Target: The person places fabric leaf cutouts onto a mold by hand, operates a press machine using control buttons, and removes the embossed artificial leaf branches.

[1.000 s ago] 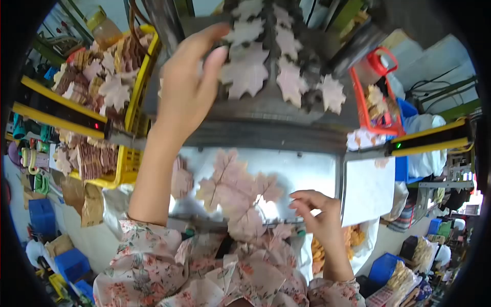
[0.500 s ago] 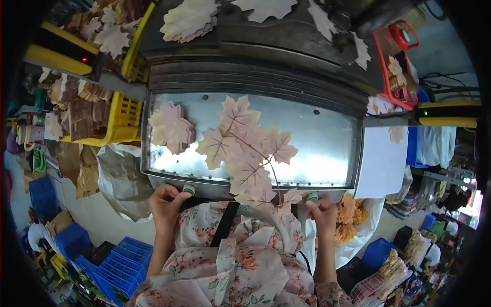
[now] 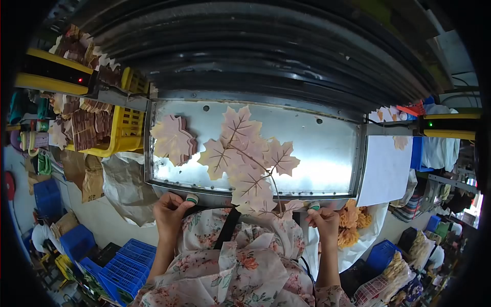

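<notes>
My left hand (image 3: pixel 170 211) is closed, its thumb pressed on a green push button (image 3: pixel 192 198) at the left of the machine's front edge. At the right of that edge, my right hand (image 3: pixel 323 220) is also curled, its thumb at another green push button (image 3: pixel 314 205). Between and beyond my hands lies a spray of pale pink-yellow maple leaves (image 3: pixel 249 187) on a brown stem, on a shiny metal plate (image 3: pixel 322 158). Its lower leaves overhang the front edge. A stack of cut leaf shapes (image 3: pixel 173 140) sits at the plate's left end.
Dark ribbed bellows (image 3: pixel 286 61) stretch across behind the plate. Yellow-and-black sensor bars (image 3: pixel 56 71) flank both sides. A yellow crate (image 3: pixel 128 125) with leaf stacks stands left. White paper (image 3: pixel 383 171) lies right, above orange flowers (image 3: pixel 350 225). Blue crates (image 3: pixel 128 266) are on the floor.
The bellows have spread open, hiding the dark surface and the leaves that lay behind the plate. The view has shifted slightly. Both hands stay at the buttons, and the leaf spray keeps its place.
</notes>
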### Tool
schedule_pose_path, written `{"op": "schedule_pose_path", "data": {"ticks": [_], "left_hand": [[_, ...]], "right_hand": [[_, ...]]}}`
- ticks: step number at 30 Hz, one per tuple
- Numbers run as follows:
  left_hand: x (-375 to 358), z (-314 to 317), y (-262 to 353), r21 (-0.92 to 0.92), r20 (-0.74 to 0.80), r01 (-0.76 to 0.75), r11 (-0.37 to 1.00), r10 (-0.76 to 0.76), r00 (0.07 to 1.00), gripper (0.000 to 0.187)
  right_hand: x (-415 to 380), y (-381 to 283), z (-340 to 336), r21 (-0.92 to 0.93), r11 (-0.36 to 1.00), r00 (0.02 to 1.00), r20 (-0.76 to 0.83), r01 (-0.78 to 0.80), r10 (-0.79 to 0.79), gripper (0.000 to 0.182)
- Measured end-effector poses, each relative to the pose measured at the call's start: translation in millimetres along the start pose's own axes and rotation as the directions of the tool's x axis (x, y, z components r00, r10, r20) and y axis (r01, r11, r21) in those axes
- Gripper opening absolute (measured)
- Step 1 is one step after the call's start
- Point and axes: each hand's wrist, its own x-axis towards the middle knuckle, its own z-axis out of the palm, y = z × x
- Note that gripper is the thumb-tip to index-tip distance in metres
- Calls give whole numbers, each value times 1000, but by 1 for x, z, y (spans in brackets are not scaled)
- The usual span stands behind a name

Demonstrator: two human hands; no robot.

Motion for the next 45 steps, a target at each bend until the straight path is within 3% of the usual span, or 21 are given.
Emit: {"op": "schedule_pose_path", "data": {"ticks": [7, 9, 10, 11, 12, 13, 14, 16, 17, 18, 20, 21, 23, 26, 31, 34, 35, 37, 38, 40, 45], "left_hand": [[0, 0, -1, 28, -11, -12, 1000, 12, 1000, 25], [-6, 1, 3, 46, -13, -12, 999, 13, 1000, 25], [-7, 3, 15, 150, -30, -109, 983, 115, 993, 24], [-6, 7, 30, 250, -42, -206, 946, 224, 974, 23], [-11, 10, 47, 353, -42, -283, 892, 318, 947, 22], [-10, 20, 71, 371, 46, -403, 836, 417, 908, 22], [1, 37, 100, 373, 132, -527, 763, 519, 845, 24], [33, 74, 140, 442, 419, -751, 491, 627, 657, 28], [43, 79, 146, 427, 428, -764, 483, 637, 642, 28], [54, 81, 148, 396, 469, -829, 394, 690, 552, 27], [72, 91, 158, 320, 536, -929, 186, 773, 340, 24], [62, 93, 169, 291, 554, -941, 171, 772, 312, 24], [27, 91, 195, 316, 540, -896, 314, 717, 441, 14], [10, 133, 196, 165, 522, -923, 347, 763, 380, 11], [21, 206, 161, 38, 571, -950, 310, 774, 275, 21], [23, 219, 147, 132, 614, -850, 511, 631, 475, 37], [22, 213, 145, 129, 619, -853, 505, 631, 467, 37], [32, 188, 141, 267, 394, -862, 432, 767, 506, 44], [42, 178, 139, 265, 404, -866, 424, 767, 499, 44], [55, 155, 130, 499, 304, -805, 321, 805, 509, 38], [67, 139, 111, 531, 370, -777, 339, 732, 572, 29]], "right_hand": [[0, 0, -1, 11, 1000, 1000, 9, -6, 6, 24], [-8, -7, -9, -377, 924, 998, 23, 62, -58, 26], [-9, -15, -11, -548, 830, 995, 37, 100, -95, 28], [-12, -30, -6, -545, 831, 994, 29, 107, -109, 28], [-24, -51, 5, -473, 846, 963, 22, 248, -270, 25], [-36, -69, 19, -400, 833, 909, 3, 382, -416, 23], [-36, -86, 33, -444, 761, 872, 115, 473, -475, 18], [-27, -100, 61, -479, 674, 819, 207, 562, -536, 15], [-18, -93, 73, -511, 565, 748, 286, 648, -599, 14], [-14, -90, 74, -535, 443, 671, 370, 719, -643, 14], [-14, -100, 54, -521, 445, 646, 304, 728, -700, 15], [-21, -104, 40, -500, 463, 631, 242, 732, -737, 15], [-31, -115, 8, -541, 477, 618, 104, 692, -779, 16], [-30, -139, -38, -698, 496, 595, -125, 517, -794, 12], [26, -123, -90, -761, 436, 568, -109, 480, -815, 20], [47, -113, -100, -774, 399, 539, -90, 492, -837, 26], [39, -114, -95, -764, 422, 531, -123, 488, -838, 28], [22, -119, -84, -741, 473, 515, -200, 477, -834, 32], [16, -123, -79, -738, 482, 514, -212, 473, -831, 32], [4, -131, -65, -719, 400, 454, -131, 568, -881, 32], [14, -140, -2, -491, 263, 382, 158, 830, -911, 30]]}}
